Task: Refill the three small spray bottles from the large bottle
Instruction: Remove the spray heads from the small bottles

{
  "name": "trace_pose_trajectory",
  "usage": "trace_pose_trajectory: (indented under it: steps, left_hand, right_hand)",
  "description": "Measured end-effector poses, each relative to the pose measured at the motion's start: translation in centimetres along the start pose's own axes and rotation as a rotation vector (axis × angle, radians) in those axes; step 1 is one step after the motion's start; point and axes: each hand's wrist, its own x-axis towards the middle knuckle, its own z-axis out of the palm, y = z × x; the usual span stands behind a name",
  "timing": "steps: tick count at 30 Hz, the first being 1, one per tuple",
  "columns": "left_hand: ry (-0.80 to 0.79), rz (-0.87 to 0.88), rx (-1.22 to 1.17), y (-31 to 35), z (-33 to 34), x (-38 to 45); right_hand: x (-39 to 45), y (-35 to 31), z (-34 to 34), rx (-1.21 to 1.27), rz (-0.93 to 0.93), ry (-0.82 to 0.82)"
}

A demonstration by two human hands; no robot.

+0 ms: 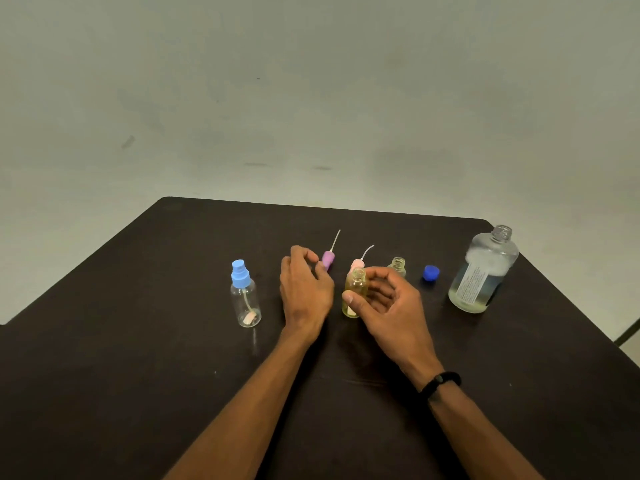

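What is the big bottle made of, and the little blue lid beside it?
The big bottle looks like clear plastic, perhaps glass: you see liquid through it, and its upper part looks frosted or foamy. The little blue lid looks like solid plastic: opaque, smooth, evenly coloured.

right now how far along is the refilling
About two thirds through. Two small bottles stand uncapped with yellowish liquid: one by the right hand, whose fingers curl around it, and one behind it. Their pump tops, purple and pink, lie on the table; the left hand reaches toward the purple one. The blue-capped bottle looks empty. The large bottle stands open.
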Motion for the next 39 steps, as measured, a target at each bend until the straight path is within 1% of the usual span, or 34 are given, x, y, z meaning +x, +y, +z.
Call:
trace_pose_trajectory:
  steps: [4,6,7,9,10,11,12,14,16,19,21,27,31,35,39]
  left_hand:
    - [-0.034,0.091,0.018,-0.4,-3.4,-4.0]
    - [0.007,0.155,0.012,0.1,-5.3,-6.3]
    - [0.069,0.190,0.011,0.5,-6.3,-7.4]
    - [0.263,0.233,0.023,1.0,-8.0,-8.9]
    - [0.353,0.224,0.044,1.0,-8.9,-9.2]
    - [0.404,0.180,0.061,0.9,-9.6,-9.1]
    - [0.409,0.104,0.067,0.6,-10.0,-8.7]
    - [0.351,-0.062,0.048,-0.6,-10.5,-7.3]
    - [0.282,-0.147,-0.020,-1.8,-10.9,-5.8]
    - [0.209,-0.104,-0.050,-3.3,-10.8,-4.4]
    - [0.192,-0.122,-0.056,-3.5,-10.8,-4.1]
    - [0.207,-0.134,-0.093,-3.9,-10.8,-4.2]
    - [0.198,-0.129,-0.164,-3.4,-10.8,-3.3]
    - [0.202,-0.129,-0.190,-3.2,-10.8,-2.7]
    - [0.197,-0.137,-0.201,-3.2,-10.9,-2.8]
  right_hand:
    - [0.7,0.0,1.5,0.000,-0.011,0.025]
    - [1.0,-0.1,2.3,0.006,-0.006,0.015]
    - [1.1,-0.2,2.7,0.009,-0.004,0.011]
    - [1.5,0.1,3.6,-0.002,-0.002,0.006]
    - [1.6,0.1,4.3,-0.011,-0.010,-0.006]
    - [1.7,0.1,5.0,-0.024,-0.019,-0.018]
    - [1.8,0.2,5.6,-0.037,-0.026,-0.028]
    - [2.2,0.4,7.0,-0.035,-0.024,-0.046]
    - [2.7,0.5,7.8,-0.019,-0.016,-0.042]
    - [3.1,0.8,7.9,-0.007,-0.011,-0.039]
    - [3.1,1.1,7.8,-0.011,-0.009,-0.033]
    - [3.1,1.5,7.6,-0.051,0.001,-0.060]
    - [2.2,1.1,7.3,-0.069,-0.019,-0.035]
    - [0.6,0.3,6.6,-0.025,-0.040,0.092]
    - [-1.2,-1.1,6.4,-0.092,-0.150,0.222]
